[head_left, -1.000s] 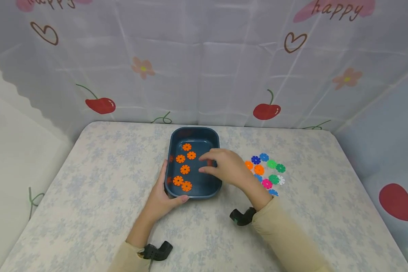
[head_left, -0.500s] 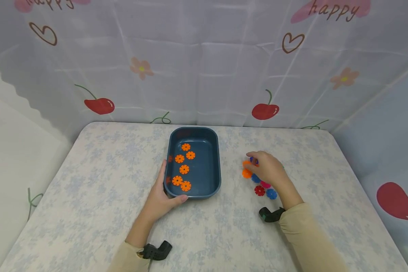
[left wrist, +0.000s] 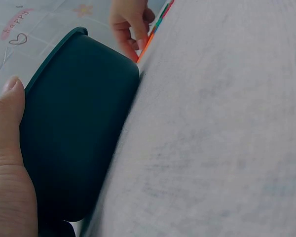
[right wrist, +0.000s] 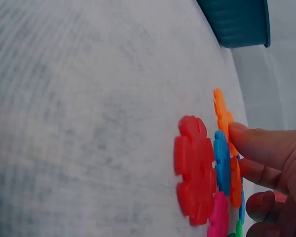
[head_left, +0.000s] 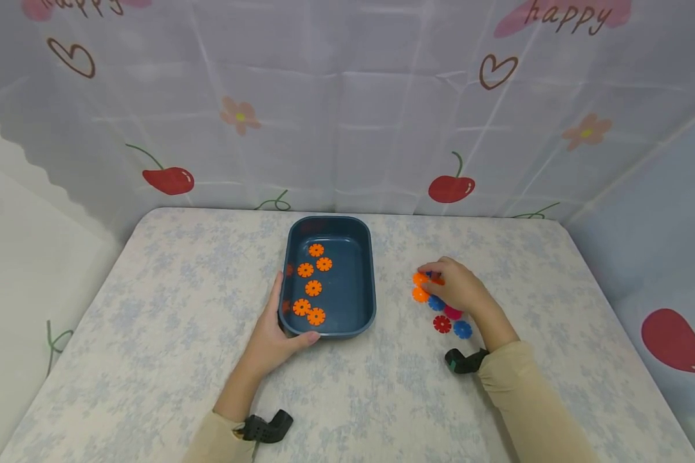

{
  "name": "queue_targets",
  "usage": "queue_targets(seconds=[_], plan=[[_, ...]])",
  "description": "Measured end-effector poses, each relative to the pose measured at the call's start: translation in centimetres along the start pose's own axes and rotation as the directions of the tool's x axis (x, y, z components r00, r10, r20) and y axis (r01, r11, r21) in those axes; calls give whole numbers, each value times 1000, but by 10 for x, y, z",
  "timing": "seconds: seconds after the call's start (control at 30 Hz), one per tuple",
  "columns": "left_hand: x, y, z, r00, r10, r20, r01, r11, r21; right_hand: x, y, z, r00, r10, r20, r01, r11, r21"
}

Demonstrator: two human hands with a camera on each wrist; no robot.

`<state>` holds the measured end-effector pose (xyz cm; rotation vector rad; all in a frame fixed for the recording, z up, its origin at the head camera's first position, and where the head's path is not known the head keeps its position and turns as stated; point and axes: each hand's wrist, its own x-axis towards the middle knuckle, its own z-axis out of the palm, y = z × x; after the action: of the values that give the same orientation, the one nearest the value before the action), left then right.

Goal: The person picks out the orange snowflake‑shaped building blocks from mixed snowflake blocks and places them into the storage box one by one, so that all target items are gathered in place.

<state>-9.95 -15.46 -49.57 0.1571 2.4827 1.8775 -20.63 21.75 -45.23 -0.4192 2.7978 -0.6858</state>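
Note:
A dark blue rectangular box [head_left: 353, 283] stands on the table, with several orange snowflake discs [head_left: 313, 288] lying flat along its left half. My left hand [head_left: 269, 337] holds the box at its near left corner, thumb at the near rim and fingers along the left wall. To the right of the box, my right hand [head_left: 459, 284] is at a cluster of discs, thumb and forefinger at the edges of an orange disc [head_left: 419, 279]. The right wrist view has the thumb [right wrist: 261, 143] touching orange plastic. That hand partly hides the cluster.
Below the right hand lie a red disc [head_left: 442, 323] and a blue disc [head_left: 463, 330]. A pink disc [head_left: 453, 313] shows beside the wrist. The pale patterned tablecloth [head_left: 168, 308] reaches back to a printed curtain [head_left: 336, 128].
From over the box, my right hand has moved right to the loose discs, then lowered its fingertips slightly around an orange one. The left hand has stayed on the box.

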Motion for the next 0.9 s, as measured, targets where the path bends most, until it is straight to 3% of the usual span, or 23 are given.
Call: queue_targets(seconds=[0.5, 0.9], plan=[[0, -1, 0, 1000, 1, -3, -1, 1000, 2, 2, 10, 9, 999, 10, -44, -2, 985, 172], [0, 0, 0, 1000, 4, 3, -4, 1000, 3, 0, 10, 7, 997, 76, -21, -71, 982, 173]])
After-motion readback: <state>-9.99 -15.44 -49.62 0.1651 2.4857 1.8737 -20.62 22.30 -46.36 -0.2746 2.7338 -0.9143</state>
